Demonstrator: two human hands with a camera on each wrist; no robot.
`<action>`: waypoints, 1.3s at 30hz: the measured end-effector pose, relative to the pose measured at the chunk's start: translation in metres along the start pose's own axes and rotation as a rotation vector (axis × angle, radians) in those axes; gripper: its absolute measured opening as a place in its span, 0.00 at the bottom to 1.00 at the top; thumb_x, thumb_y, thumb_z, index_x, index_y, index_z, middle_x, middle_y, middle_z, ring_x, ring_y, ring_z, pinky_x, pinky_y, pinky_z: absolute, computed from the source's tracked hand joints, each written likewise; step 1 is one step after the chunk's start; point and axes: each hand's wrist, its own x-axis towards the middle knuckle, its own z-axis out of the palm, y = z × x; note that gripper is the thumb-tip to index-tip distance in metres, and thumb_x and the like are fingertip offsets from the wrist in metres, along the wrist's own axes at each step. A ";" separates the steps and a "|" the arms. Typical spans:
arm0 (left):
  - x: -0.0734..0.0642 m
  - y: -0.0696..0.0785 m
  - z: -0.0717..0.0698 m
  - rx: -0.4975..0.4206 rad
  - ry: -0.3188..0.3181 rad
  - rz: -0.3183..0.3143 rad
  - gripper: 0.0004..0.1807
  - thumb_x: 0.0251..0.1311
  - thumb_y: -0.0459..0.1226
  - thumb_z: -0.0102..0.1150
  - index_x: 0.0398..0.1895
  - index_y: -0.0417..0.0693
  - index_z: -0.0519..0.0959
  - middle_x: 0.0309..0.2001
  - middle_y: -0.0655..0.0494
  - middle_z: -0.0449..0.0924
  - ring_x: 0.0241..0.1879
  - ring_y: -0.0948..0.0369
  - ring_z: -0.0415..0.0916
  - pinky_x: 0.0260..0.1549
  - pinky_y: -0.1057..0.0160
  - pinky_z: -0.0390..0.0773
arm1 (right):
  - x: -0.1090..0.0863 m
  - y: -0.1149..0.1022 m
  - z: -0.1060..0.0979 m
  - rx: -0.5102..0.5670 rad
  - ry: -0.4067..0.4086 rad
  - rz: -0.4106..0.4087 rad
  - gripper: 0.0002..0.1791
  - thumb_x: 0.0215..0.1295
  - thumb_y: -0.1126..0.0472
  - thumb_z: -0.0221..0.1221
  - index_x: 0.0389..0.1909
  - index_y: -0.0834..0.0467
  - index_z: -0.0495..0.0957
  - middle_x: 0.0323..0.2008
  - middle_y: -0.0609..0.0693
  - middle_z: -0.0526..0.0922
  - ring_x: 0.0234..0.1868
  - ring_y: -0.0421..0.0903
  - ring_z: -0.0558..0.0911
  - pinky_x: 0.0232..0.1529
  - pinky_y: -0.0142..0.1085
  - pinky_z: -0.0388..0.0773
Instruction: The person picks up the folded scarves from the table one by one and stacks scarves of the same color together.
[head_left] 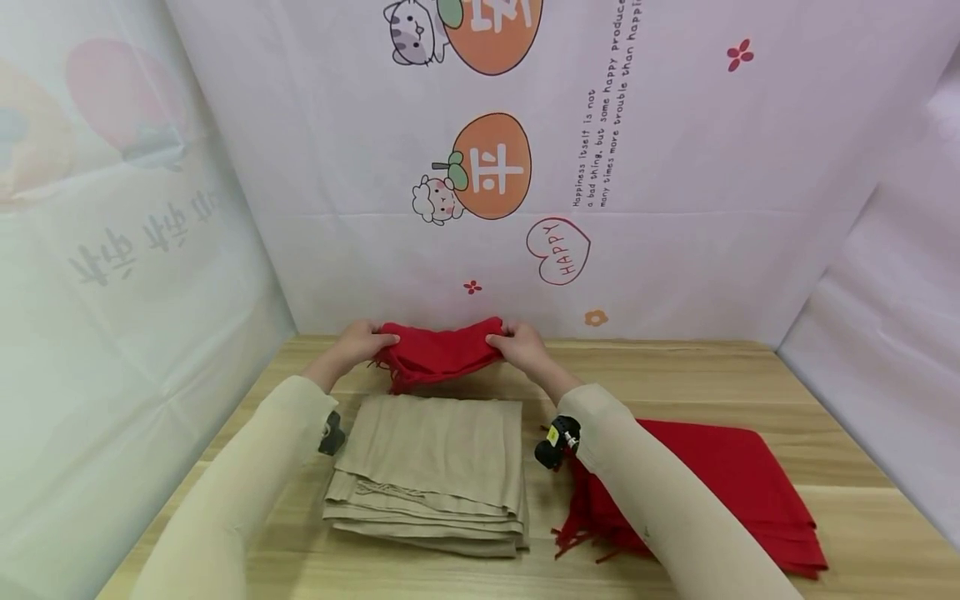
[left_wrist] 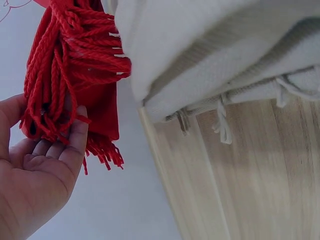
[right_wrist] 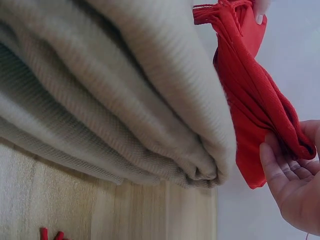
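Note:
A folded red scarf [head_left: 442, 354] with twisted fringe is held up between both hands behind the beige pile. My left hand [head_left: 362, 343] grips its left end; in the left wrist view that hand [left_wrist: 47, 165] has the fringed edge [left_wrist: 55, 100] between thumb and fingers. My right hand [head_left: 522, 346] grips the other end, and in the right wrist view its thumb and fingers [right_wrist: 272, 162] close round the folded layers. The scarf sags in the middle. Just in front lies a stack of folded beige scarves [head_left: 438, 454], with some fringe showing.
A folded red fringed pile [head_left: 727, 475] lies to the right on the wooden table [head_left: 675, 375], partly behind the right forearm. A white printed cloth wall [head_left: 360, 250] rises right behind the hands, and another white wall [head_left: 187, 333] stands at the left.

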 end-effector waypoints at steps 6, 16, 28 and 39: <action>-0.002 0.002 -0.001 -0.010 0.004 -0.007 0.13 0.67 0.40 0.54 0.31 0.39 0.77 0.23 0.55 0.75 0.28 0.60 0.69 0.34 0.61 0.71 | -0.003 -0.001 -0.003 -0.020 0.004 -0.022 0.12 0.70 0.56 0.57 0.40 0.63 0.78 0.34 0.53 0.77 0.37 0.47 0.72 0.35 0.35 0.68; -0.004 0.009 -0.001 -0.012 0.007 -0.009 0.13 0.68 0.41 0.53 0.36 0.37 0.77 0.26 0.53 0.77 0.31 0.59 0.72 0.43 0.52 0.74 | -0.007 -0.003 -0.011 -0.014 0.017 -0.032 0.14 0.69 0.55 0.57 0.44 0.63 0.79 0.35 0.53 0.78 0.37 0.46 0.73 0.35 0.34 0.69; -0.018 0.028 -0.004 -0.019 0.022 0.053 0.15 0.67 0.43 0.55 0.36 0.37 0.79 0.27 0.52 0.77 0.31 0.58 0.70 0.35 0.60 0.72 | -0.013 -0.006 -0.025 0.073 0.007 -0.023 0.15 0.70 0.55 0.57 0.46 0.63 0.78 0.38 0.55 0.80 0.38 0.47 0.75 0.38 0.34 0.74; -0.019 0.039 0.005 -0.028 0.048 0.070 0.14 0.67 0.41 0.55 0.39 0.36 0.79 0.27 0.52 0.79 0.31 0.59 0.71 0.34 0.62 0.73 | -0.020 -0.005 -0.040 0.063 0.005 -0.057 0.16 0.71 0.56 0.56 0.49 0.64 0.77 0.40 0.56 0.80 0.38 0.47 0.76 0.39 0.34 0.76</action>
